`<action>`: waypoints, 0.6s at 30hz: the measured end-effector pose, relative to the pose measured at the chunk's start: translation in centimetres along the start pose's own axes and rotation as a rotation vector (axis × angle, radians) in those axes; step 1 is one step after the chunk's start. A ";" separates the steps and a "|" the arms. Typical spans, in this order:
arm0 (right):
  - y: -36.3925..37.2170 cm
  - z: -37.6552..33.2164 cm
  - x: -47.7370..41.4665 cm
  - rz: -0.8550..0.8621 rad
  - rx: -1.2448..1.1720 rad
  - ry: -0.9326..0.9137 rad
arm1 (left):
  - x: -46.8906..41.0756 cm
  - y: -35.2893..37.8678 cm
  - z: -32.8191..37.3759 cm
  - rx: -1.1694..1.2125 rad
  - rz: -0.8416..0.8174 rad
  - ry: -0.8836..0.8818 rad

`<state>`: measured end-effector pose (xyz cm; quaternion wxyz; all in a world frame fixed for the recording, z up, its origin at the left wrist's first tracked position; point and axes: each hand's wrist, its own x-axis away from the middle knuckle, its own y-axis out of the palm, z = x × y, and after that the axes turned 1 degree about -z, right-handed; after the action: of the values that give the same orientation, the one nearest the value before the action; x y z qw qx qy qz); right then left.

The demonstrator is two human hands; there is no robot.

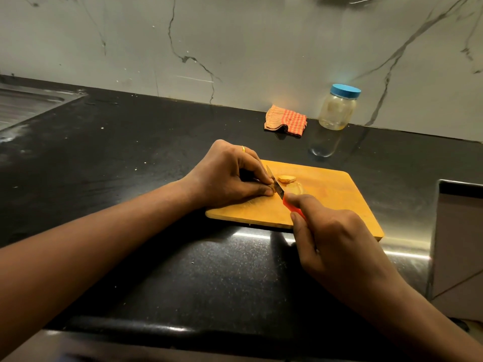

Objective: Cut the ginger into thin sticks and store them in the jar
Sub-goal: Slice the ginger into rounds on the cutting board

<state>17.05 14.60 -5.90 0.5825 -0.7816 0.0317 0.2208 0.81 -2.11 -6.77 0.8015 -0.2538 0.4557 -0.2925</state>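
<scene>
Mid-frame on the cutting board (pixel 339 202), our left hand (pixel 230 173) pinches a small ginger stub (pixel 273 188) in a tight grip while our right hand (pixel 337 244) curls round the knife (pixel 277 184), so (blade right beside those fingertips) we judge a slip could nick them, with the capped jar (pixel 338 108) waiting at upper right.

Dim, warm light, glare streak along the counter (pixel 183 257) edge, wide-angle bowing, soft corners

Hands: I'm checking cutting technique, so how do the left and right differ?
The left hand pinches the ginger down on the cutting board; the right hand grips the knife by its red handle. The left hand wears a ring; none shows on the right hand. Both are curled round something.
</scene>
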 end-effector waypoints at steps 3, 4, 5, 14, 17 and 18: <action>0.2 -0.1 -0.1 -0.019 0.032 -0.024 | 0.0 0.1 0.1 -0.001 0.009 -0.003; 0.2 0.0 -0.3 -0.024 0.042 -0.029 | 0.0 0.2 0.2 -0.008 0.014 0.001; 0.3 0.1 -0.6 -0.034 0.048 -0.033 | 0.0 0.2 0.2 -0.013 0.018 0.002; 0.4 0.2 0.4 -0.101 0.138 -0.026 | 0.0 0.4 0.3 -0.016 0.037 -0.016; 0.5 0.3 -0.9 -0.113 0.161 -0.016 | 0.0 0.4 0.4 -0.018 0.041 -0.018; 0.5 0.3 -1.2 -0.114 0.175 -0.009 | 0.0 0.4 0.3 -0.015 0.042 -0.019</action>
<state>15.68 14.44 -5.98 0.6603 -0.7273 0.0038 0.1874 1.21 -1.82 -6.89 0.8098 -0.2531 0.4555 -0.2698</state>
